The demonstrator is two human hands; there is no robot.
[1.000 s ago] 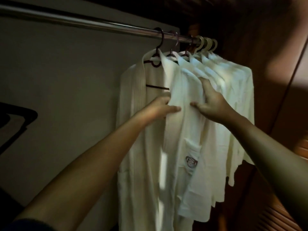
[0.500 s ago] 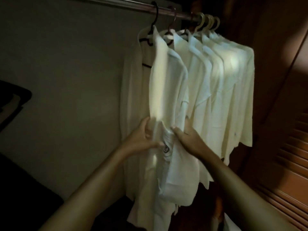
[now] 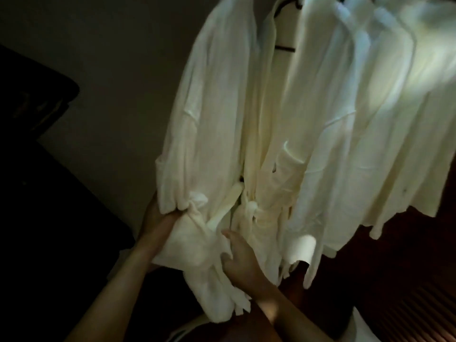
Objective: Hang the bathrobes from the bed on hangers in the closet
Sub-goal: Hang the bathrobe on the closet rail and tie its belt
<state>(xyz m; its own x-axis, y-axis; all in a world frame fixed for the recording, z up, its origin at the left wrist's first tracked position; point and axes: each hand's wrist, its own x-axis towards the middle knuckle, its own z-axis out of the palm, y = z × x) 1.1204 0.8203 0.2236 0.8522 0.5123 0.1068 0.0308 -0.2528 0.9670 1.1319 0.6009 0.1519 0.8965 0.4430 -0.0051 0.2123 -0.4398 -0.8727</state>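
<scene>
Several white bathrobes hang side by side in the dim closet. The nearest bathrobe [image 3: 222, 119] hangs on a dark hanger [image 3: 286, 28] whose crossbar shows at the open collar. Its chest pocket [image 3: 288, 169] carries a small logo. My left hand [image 3: 158, 223] holds the robe's left cuff and lower cloth from behind, partly hidden by fabric. My right hand [image 3: 239, 257] grips the cloth and belt strips near the waist. The other bathrobes [image 3: 382, 119] hang to the right. The rail is out of view.
A plain closet back wall [image 3: 111, 70] lies to the left. A dark object [image 3: 32, 99] juts in at the left edge. Brown louvred wood [image 3: 419, 304] stands at the lower right. A white belt end [image 3: 187, 329] trails at the bottom.
Both hands slid down the front bathrobe from chest height to its waist and lower hem. The view tilted down, so the rail and hooks left the frame.
</scene>
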